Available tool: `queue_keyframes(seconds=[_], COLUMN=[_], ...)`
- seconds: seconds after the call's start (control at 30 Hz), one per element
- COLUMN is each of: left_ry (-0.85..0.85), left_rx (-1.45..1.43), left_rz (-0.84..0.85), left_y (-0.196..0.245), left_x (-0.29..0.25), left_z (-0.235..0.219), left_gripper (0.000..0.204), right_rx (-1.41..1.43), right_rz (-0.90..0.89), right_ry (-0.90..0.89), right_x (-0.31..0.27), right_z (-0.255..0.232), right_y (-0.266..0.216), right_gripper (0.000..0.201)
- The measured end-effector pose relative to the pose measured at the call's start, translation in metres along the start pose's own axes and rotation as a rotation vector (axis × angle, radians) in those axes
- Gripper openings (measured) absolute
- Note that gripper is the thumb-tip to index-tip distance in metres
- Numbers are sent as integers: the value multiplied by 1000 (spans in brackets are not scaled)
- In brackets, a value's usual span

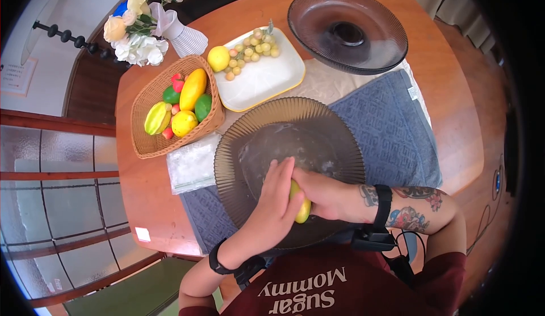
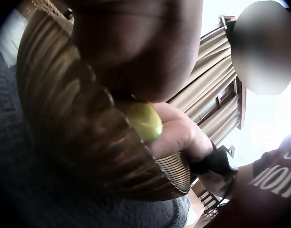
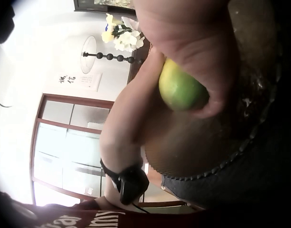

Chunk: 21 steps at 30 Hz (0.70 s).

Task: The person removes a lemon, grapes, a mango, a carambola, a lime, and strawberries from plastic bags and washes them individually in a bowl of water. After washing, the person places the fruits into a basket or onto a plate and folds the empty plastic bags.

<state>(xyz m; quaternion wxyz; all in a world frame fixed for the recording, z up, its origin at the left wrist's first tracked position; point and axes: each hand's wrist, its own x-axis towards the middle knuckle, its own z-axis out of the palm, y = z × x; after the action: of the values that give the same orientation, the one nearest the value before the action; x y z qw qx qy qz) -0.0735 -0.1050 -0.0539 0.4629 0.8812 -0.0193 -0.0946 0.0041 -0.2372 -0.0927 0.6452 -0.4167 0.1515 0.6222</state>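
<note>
A smooth green-and-yellow fruit (image 1: 303,209) is held between both hands over a large ribbed, smoky glass bowl (image 1: 346,140) with clear water in it. My left hand (image 1: 275,202) lies along one side of the fruit, its fingers stretched forward and its thumb over the skin. From the other side my right hand (image 1: 321,194) grips it; the right wrist view has that hand bent round the fruit (image 3: 181,90). Between the palms, much of the fruit is hidden. One rounded end of the fruit (image 2: 147,122) pokes out in the left wrist view.
Left of the bowl stands a wicker basket (image 1: 142,137) of mixed fruit. Behind are a white tray (image 1: 267,78) with grapes (image 1: 258,46) and a yellow fruit (image 1: 218,58), plus a dark glass dish (image 1: 377,43). A blue towel (image 1: 392,129), plastic bag (image 1: 193,165) and flower vase (image 1: 187,38) lie around.
</note>
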Motion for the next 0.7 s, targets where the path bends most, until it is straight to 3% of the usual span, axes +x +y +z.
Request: queue_keyframes(seconds=[0.07, 0.17, 0.23, 0.3, 0.43, 0.57, 0.63, 0.7], left_ry=[-22, -128, -148, -110, -119, -87, -59, -76], left_rx=[78, 147, 358, 310, 60, 274, 392, 399], left_rz=[61, 79, 5, 7, -67, -158, -306, -317], left_y=[13, 17, 14, 1, -2, -4, -5, -3], left_x=[-6, -9, -3, 0, 2, 1, 4, 9], left_z=[-5, -13, -21, -24, -33, -33, -27, -21], left_gripper=[68, 84, 92, 94, 90, 82, 79, 77], right_rx=[45, 87, 65, -38, -38, -215, -441, -547], right_rz=[-117, -127, -110, 1, 9, -125, -290, -334], right_ry=[-7, 73, 102, 74, 47, 71, 433, 486], right_x=[1, -5, -7, -6, -11, -7, -3, -9], right_z=[0, 5, 8, 4, 2, -6, -1, 11], right_y=[-7, -16, -17, -13, -20, -21, -23, -30], right_gripper=[39, 38, 39, 40, 37, 36, 39, 45])
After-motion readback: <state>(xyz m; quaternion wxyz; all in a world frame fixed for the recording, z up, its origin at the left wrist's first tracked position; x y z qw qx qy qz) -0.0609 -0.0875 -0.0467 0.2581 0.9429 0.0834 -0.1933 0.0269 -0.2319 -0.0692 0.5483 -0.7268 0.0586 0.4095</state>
